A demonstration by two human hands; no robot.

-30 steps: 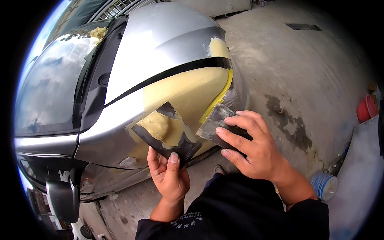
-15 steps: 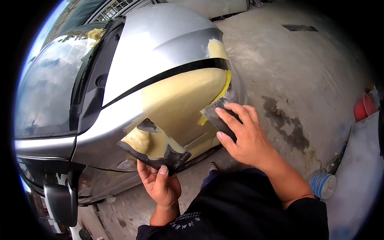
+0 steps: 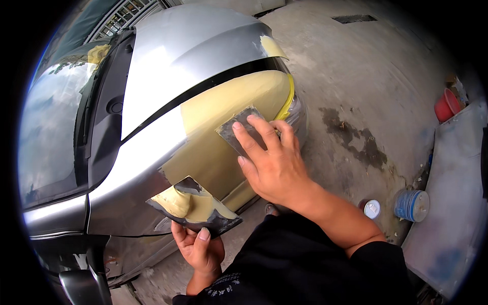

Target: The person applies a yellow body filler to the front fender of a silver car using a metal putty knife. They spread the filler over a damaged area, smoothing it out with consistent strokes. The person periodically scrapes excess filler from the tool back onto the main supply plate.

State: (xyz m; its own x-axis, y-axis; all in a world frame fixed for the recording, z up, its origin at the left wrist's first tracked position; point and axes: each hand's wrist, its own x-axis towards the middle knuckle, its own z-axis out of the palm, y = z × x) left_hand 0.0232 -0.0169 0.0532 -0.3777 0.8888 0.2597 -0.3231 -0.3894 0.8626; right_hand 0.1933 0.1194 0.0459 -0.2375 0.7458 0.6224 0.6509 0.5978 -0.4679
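My left hand (image 3: 201, 249) grips the lower edge of a dark flat mixing board (image 3: 222, 222), thumb on top. A thick mound of pale yellow body filler (image 3: 175, 202) sits on the board's left part and thins out across it. My right hand (image 3: 279, 162) holds a dark, thin filler spreader (image 3: 231, 133), its fingers spread over the back. The spreader lies against the car's front fender (image 3: 211, 114), which has a broad pale yellow filler layer. Its working edge is hidden. Yellow tape (image 3: 288, 101) lines the fender's front end by the headlight.
The silver hood (image 3: 198, 40) has a small filler patch at its front corner. A windshield (image 3: 56, 127) and a side mirror (image 3: 84, 284) are at left. On the concrete floor at right stand a blue-and-clear bucket (image 3: 406, 206), a small can (image 3: 372, 209) and a red bucket (image 3: 447, 105).
My right hand has moved the spreader leftward from the taped front end to the middle of the fender. My left hand still holds the board in nearly the same place. The view has shifted slightly.
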